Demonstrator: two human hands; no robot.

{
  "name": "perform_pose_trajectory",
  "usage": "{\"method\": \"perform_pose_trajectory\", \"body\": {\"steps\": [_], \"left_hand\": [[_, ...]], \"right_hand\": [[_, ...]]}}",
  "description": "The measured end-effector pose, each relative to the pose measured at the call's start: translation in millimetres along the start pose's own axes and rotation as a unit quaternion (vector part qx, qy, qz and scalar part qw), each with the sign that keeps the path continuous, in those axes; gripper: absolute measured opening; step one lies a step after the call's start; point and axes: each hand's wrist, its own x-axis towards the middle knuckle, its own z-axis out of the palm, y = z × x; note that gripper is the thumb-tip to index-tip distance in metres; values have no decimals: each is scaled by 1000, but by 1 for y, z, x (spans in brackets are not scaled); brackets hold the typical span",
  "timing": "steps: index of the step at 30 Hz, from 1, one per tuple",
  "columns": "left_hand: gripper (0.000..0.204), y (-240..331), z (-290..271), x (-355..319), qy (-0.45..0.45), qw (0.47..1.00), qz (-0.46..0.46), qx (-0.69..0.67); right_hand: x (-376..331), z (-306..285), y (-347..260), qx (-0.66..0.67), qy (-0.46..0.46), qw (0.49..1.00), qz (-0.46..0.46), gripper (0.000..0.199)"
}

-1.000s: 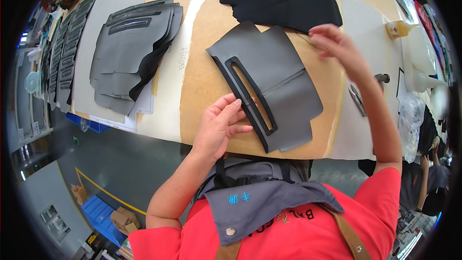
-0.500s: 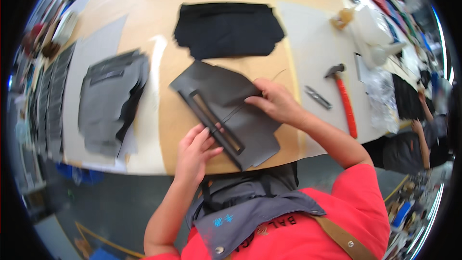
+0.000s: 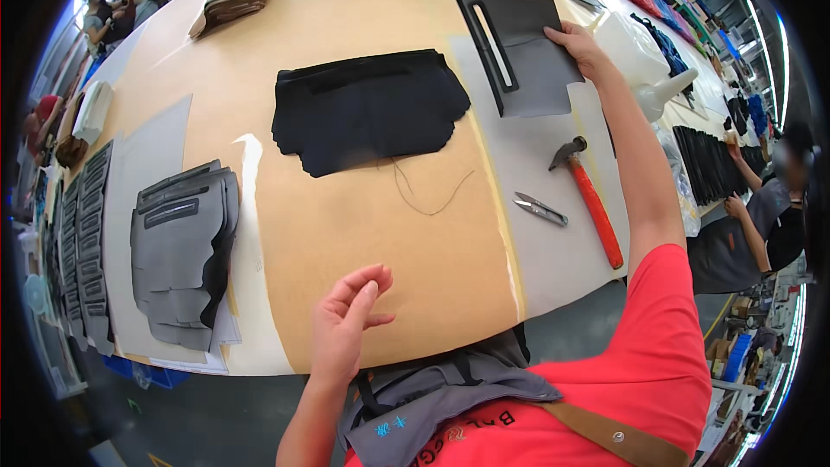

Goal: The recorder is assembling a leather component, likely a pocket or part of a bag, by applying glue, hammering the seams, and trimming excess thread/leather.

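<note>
Nearest us, the left hand (image 3: 341,329) hovers over the brown near part of the surface (image 3: 311,233), off the grey piece now, fingers loosely curled, its grip part-way open with nothing seen in it. To its left lies the stack of grey pieces (image 3: 177,268); to the right, the red-handled hammer (image 3: 596,212) and just beside it the snips (image 3: 541,208). A loose thread (image 3: 424,212) curls near the lower edge of the black piece (image 3: 372,112), a little further out. And there's the change, further off: the right hand (image 3: 588,52) has carried the slotted grey piece (image 3: 540,69) from the near edge to the far right, thumb over its right edge, grip closed on it; whether it rests fully flat, I can't tell. That looks like this piece being put aside, well apart from the grey stack.
</note>
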Motion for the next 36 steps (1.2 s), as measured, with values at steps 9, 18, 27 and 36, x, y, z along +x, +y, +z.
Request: {"method": "perform_pose_trajectory", "body": {"steps": [9, 18, 27, 36], "left_hand": [[23, -35, -10, -4, 118, 979, 79, 144], [24, -9, -13, -10, 100, 958, 178, 199], [22, -10, -23, -31, 88, 935, 271, 212], [20, -18, -51, -61, 112, 930, 274, 216]], "right_hand": [[109, 26, 89, -418, 123, 893, -117, 48], [78, 124, -10, -345, 157, 799, -468, 43], [-160, 449, -98, -118, -338, 825, -438, 11], [-182, 511, -93, -215, -336, 747, -531, 14]]}}
